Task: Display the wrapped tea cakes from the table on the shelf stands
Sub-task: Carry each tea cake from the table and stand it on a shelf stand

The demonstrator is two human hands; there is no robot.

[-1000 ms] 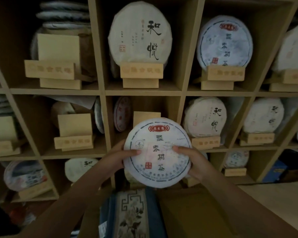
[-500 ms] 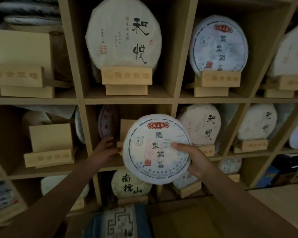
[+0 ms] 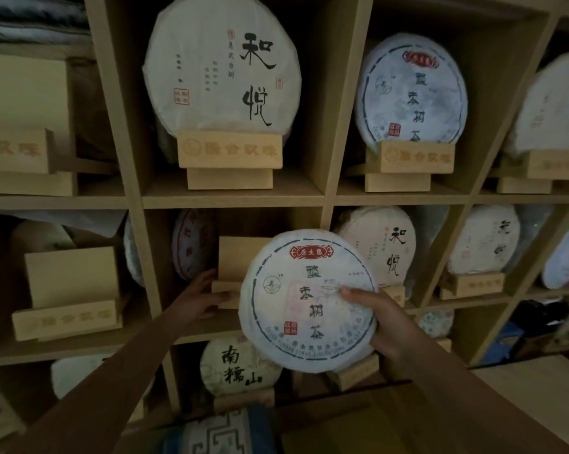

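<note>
two hands share the work, and we read the split as deliberate. our right hand (image 3: 380, 319) carries the wrapped tea cake (image 3: 307, 301), thumb laid across the printed face and fingers curled behind the rim at about four o'clock on the disc, so the label faces us upright, as it should show on display. the cake is off the table and in the air, held in front of the middle cubby of the shelf (image 3: 232, 199), not yet seated on anything.

our left hand (image 3: 203, 298) reaches to nine o'clock of the cake and touches the empty wooden stand (image 3: 235, 273) in that cubby, fingers around its front lip; whether they truly pinch it or only steady it we cannot tell, as the cake hides part of the stand. we judge the hand is there to stop the light stand sliding back when the cake drops into its slot.

behind the stand, at ten o'clock, a spare red-printed cake (image 3: 191, 244) leans on the cubby's back wall. at twelve o'clock above, a white cake with bold black characters (image 3: 222, 65) rests tilted back on its stand, the pose we are aiming for. next we would lower the bottom edge behind the lip and let it lean; the thin paper could crease under the thumb.
</note>
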